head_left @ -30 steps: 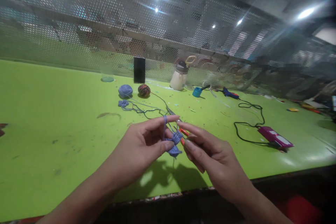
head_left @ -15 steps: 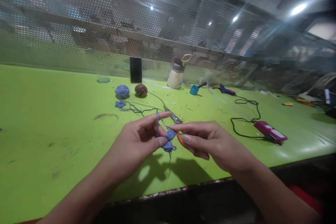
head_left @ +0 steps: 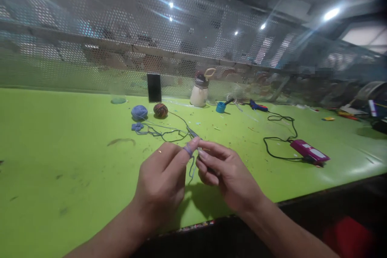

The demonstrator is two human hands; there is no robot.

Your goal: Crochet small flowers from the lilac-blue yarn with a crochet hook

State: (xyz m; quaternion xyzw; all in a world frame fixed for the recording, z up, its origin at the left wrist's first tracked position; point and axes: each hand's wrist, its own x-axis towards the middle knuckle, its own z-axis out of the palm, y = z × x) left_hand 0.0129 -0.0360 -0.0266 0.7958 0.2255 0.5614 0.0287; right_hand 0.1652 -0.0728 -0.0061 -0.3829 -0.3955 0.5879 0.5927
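Blue yarn [head_left: 188, 150] ringed digit of curled left hand [head_left: 161, 179], contents hidden; right hand [head_left: 226, 173] sat narrow toward 4 o'clock, hold unclear.

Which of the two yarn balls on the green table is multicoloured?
The dark yarn ball, on the right as the camera sees it: reddish strands run through it. The blue yarn ball, to its left, is a single plain colour.
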